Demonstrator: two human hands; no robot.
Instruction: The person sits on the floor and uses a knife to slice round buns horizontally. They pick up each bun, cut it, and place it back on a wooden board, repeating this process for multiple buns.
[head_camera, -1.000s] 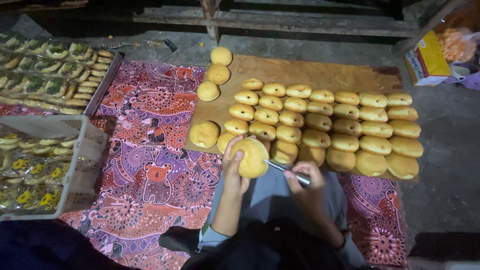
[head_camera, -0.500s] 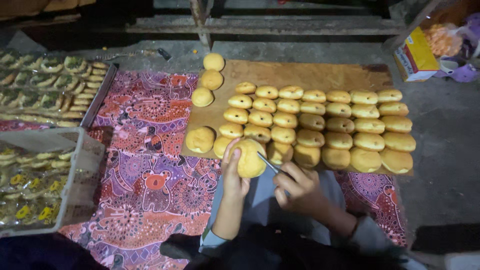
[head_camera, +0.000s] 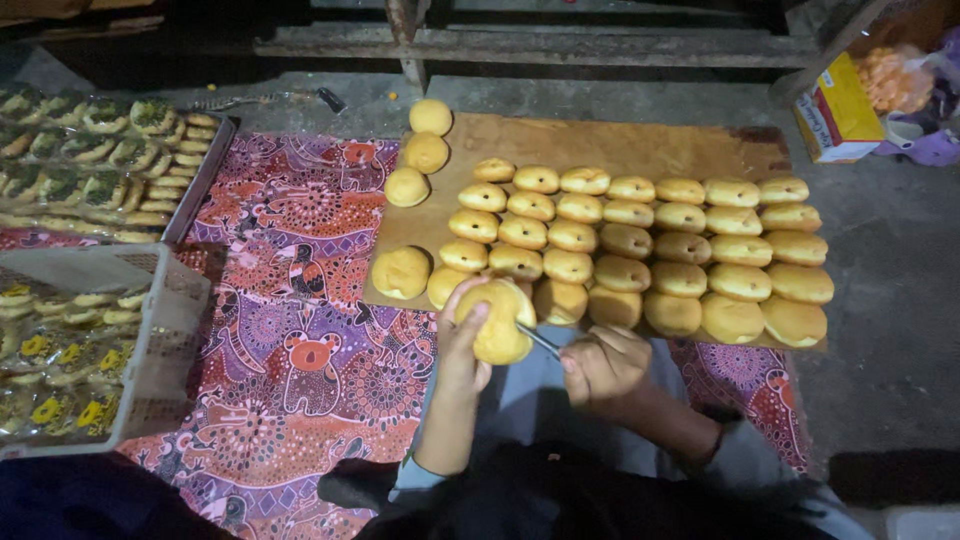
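Note:
My left hand (head_camera: 458, 345) grips a round golden bun (head_camera: 500, 322) just in front of the wooden board (head_camera: 560, 145). My right hand (head_camera: 602, 368) is closed on a thin metal knife (head_camera: 538, 341) whose tip touches the bun's right side. Several rows of similar buns (head_camera: 640, 245) lie on the board, with a few more loose buns (head_camera: 420, 155) at its left end. My lap is below the hands.
A patterned red cloth (head_camera: 300, 330) covers the ground. A tray of topped pastries (head_camera: 95, 165) sits at the far left, and a white plastic crate (head_camera: 150, 330) of wrapped pastries at the near left. A yellow-red box (head_camera: 835, 110) stands at the far right. A wooden beam (head_camera: 540, 45) runs across the back.
The knife in my right hand has come up against the bun's side. The view has shifted slightly; both hands stay in front of the board.

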